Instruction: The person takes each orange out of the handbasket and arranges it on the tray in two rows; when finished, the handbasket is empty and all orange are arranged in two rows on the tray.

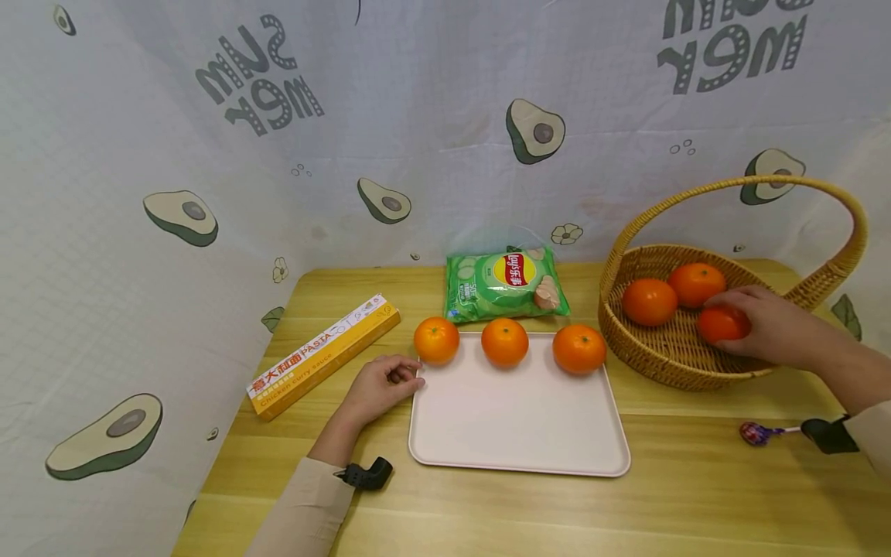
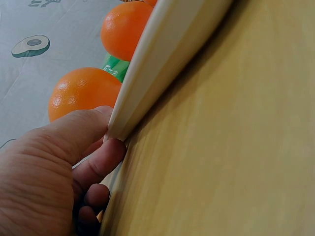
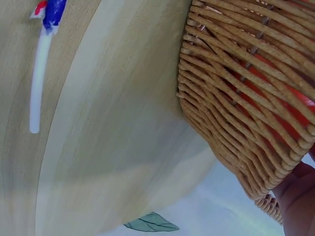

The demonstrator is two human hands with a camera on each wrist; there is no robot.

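In the head view, my left hand [image 1: 384,388] is at the left edge of a pale rectangular tray [image 1: 518,425]. The left wrist view shows its thumb and index finger pinching the tray's rim [image 2: 147,64]. Three oranges sit along the tray's far edge: a left orange [image 1: 436,340], a middle orange [image 1: 504,343] and a right orange [image 1: 579,349]. My right hand [image 1: 773,325] reaches into a wicker basket [image 1: 664,363] and grips a red tomato [image 1: 721,323]. Beside it in the basket lie two orange-red fruits [image 1: 650,302]. The basket's weave [image 3: 246,98] mostly hides the tomato in the right wrist view.
A green bag of chips [image 1: 504,285] lies behind the tray. To the left is a yellow pasta box [image 1: 323,356]. A wrapped lollipop [image 1: 757,433] lies near my right forearm. The basket's tall handle [image 1: 738,182] arches over the fruit. A printed curtain [image 1: 445,155] hangs behind the wooden table.
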